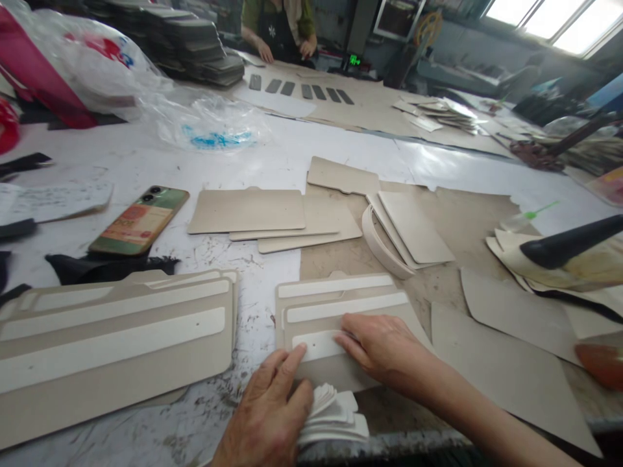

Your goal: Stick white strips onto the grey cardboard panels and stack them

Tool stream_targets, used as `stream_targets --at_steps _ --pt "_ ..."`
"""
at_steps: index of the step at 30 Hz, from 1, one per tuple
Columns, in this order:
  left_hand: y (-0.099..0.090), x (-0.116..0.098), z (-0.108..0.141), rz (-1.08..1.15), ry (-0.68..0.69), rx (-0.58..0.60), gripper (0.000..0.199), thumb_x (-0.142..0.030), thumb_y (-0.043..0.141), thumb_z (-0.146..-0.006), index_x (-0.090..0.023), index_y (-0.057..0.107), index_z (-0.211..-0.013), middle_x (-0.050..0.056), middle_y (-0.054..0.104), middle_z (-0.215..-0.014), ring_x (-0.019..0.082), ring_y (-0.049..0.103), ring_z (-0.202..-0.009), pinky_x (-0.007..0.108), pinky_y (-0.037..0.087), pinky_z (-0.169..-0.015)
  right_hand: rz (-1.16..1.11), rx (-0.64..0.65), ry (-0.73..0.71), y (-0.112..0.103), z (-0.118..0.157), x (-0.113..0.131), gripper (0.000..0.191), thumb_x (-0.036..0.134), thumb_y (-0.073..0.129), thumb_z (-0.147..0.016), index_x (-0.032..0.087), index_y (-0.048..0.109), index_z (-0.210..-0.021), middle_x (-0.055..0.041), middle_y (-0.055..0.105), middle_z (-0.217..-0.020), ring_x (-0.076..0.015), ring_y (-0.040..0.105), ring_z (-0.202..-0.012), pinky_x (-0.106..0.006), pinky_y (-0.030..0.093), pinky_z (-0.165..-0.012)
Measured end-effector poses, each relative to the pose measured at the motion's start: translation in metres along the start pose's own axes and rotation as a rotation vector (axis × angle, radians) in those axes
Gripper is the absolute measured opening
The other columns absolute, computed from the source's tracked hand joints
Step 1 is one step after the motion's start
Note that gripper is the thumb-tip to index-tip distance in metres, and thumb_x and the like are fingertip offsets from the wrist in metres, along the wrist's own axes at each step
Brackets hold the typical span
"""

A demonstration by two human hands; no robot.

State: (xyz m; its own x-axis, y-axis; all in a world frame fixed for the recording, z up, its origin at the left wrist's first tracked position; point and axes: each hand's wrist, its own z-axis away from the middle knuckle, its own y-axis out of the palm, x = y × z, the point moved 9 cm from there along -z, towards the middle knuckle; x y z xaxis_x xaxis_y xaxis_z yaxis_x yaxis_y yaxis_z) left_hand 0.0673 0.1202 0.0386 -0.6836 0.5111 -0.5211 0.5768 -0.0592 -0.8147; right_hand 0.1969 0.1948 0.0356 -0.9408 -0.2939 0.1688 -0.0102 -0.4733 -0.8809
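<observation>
Beige panels (341,371) lie overlapped at the front centre, each with a white strip across it. My left hand (272,408) touches the left end of the nearest white strip (316,347) with a fingertip; a fan of small white pieces (335,418) sits beside and partly under its fingers. What that hand holds, if anything, is hidden. My right hand (374,344) has thumb and fingers pinched together over the same strip, and what is between them is too small to make out. Larger beige panels with white strips (146,366) lie at the left.
Plain beige panels (248,211), a curved strip (382,250) and a phone (139,220) lie further back. A plastic bag (204,123) is at the back left, a black-handled tool (569,243) at the right. Another person (280,32) works at the far table.
</observation>
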Motion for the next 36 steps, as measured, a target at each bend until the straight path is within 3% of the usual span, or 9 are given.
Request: stream_targets --at_steps 16,25,36 --pt "-0.0013 0.0006 -0.0037 0.002 0.011 0.046 0.029 -0.006 0.035 -0.079 -0.020 0.058 -0.090 0.007 0.048 -0.132 0.026 0.038 -0.118 0.040 0.043 -0.096 -0.004 -0.040 -0.032 -0.0021 -0.0013 0.0043 0.023 0.034 0.041 -0.091 0.021 0.056 -0.081 -0.0032 0.067 -0.077 -0.0192 0.061 -0.070 -0.027 0.028 -0.057" --pt "-0.0001 -0.0004 -0.0058 0.004 0.003 0.129 0.026 -0.009 0.037 -0.081 -0.020 0.057 -0.094 0.008 0.042 -0.137 0.025 0.035 -0.120 0.038 0.040 -0.098 -0.003 -0.032 -0.013 -0.0046 -0.0003 0.0047 0.024 0.034 0.041 -0.091 0.020 0.058 -0.081 -0.0040 0.068 -0.076 -0.0195 0.062 -0.069 -0.027 0.030 -0.056" --pt "0.0014 -0.0020 -0.0055 -0.068 0.018 0.075 0.033 -0.001 0.034 -0.077 -0.019 0.056 -0.095 0.008 0.043 -0.136 0.026 0.038 -0.117 0.039 0.043 -0.094 -0.009 -0.044 -0.025 -0.0028 -0.0018 0.0044 0.024 0.033 0.040 -0.091 0.020 0.058 -0.080 -0.0051 0.068 -0.075 -0.0206 0.063 -0.069 -0.028 0.032 -0.056"
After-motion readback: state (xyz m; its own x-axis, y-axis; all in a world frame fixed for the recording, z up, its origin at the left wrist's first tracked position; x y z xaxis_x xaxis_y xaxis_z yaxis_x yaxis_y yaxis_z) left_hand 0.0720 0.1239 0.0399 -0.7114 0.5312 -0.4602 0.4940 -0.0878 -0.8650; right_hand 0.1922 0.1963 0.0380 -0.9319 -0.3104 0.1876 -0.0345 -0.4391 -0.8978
